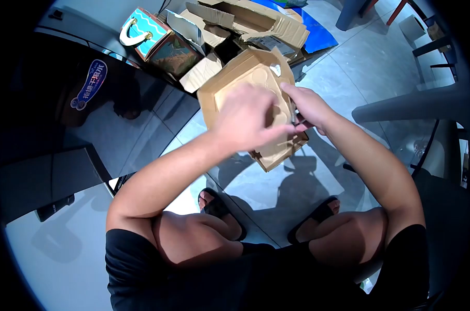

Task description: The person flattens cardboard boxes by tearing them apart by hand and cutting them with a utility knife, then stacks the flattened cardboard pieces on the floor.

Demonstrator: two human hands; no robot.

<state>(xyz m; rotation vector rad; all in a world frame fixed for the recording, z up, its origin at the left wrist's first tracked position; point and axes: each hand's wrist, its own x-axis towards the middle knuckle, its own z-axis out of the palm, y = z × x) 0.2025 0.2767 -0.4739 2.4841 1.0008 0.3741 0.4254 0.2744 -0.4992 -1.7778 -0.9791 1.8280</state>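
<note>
An open, shallow cardboard box (pixel 208 106) is tilted in front of me above the floor, and rounded shapes show on its inner face. My right hand (pixel 312 108) grips its right wall, thumb at the upper edge and fingers lower down along the side. Over the middle of the box is my left hand (pixel 247 118), blurred by motion. Its thumb points right toward my right hand, while its other fingers are smeared, and whether it touches the box cannot be made out.
Behind the box lie several opened cardboard cartons (pixel 276 31) and a turquoise-and-brown gift box (pixel 154 41) with a white handle. A blue sheet (pixel 318 31) is beside them. A dark glossy cabinet (pixel 43 103) stands left; grey chair legs (pixel 401 108) reach in from the right.
</note>
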